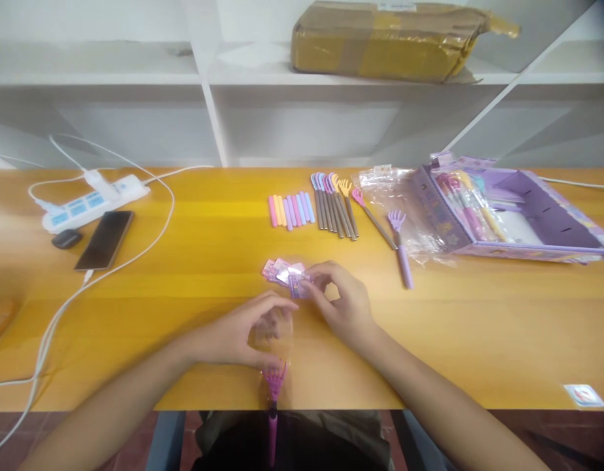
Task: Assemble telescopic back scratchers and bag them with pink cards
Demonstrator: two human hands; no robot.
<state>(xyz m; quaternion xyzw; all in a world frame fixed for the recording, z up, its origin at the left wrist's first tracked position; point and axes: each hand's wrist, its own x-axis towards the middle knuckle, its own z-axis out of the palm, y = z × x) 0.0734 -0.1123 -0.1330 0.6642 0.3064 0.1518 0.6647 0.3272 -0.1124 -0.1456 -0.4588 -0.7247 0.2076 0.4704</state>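
My right hand [343, 301] pinches the edge of a small printed card [298, 281] between thumb and fingers. The card lies at the right end of a small overlapping pile of pink and purple cards [272, 269]. To the left, my left hand [257, 330] is curved, with thumb and index finger well apart and the other fingers partly hidden. Beside and under it is a clear plastic sleeve [283, 386]. A pink hand-shaped back scratcher [273, 392] lies there at the table's front edge, its handle sticking out past the edge over my lap.
Behind are short coloured tubes [288, 210], several back scratchers with metal rods [334, 206] and a purple-handled one [404, 261]. An open purple box [551, 252] holds packaged scratchers. A phone [105, 240] and power strip [95, 203] with cables lie left.
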